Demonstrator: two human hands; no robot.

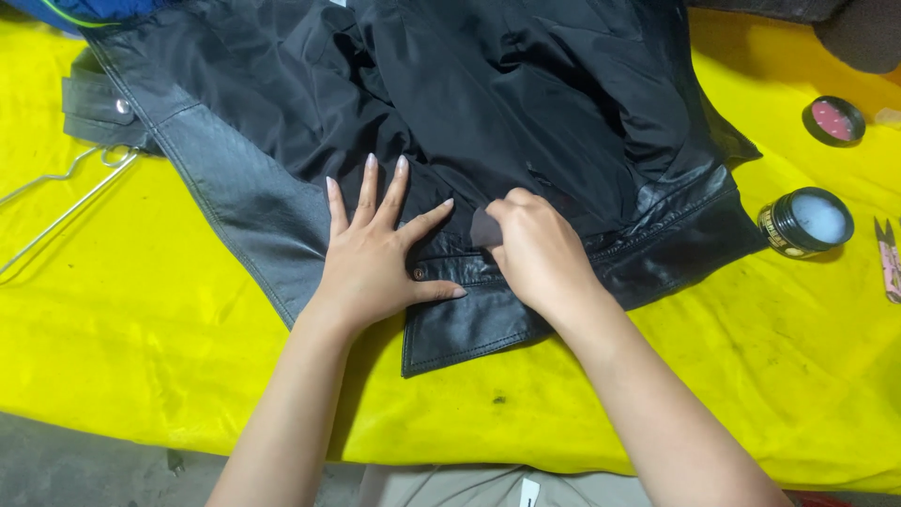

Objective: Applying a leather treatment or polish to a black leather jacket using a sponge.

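Note:
A black leather jacket [488,103] lies spread open on a yellow cloth [150,319], its shiny lining facing up. My left hand [375,249] presses flat on the jacket's lower hem, fingers spread, next to a metal snap button [419,273]. Close to its right, my right hand [535,249] is shut on a small dark cloth pad [482,227] and holds it against the leather hem band.
An open round tin of pale paste [807,221] stands at the right, its red-lined lid [833,120] farther back. Pink-handled snips [889,258] lie at the right edge. A wire hanger [66,192] rests at the left. A dark bundle [859,33] sits top right.

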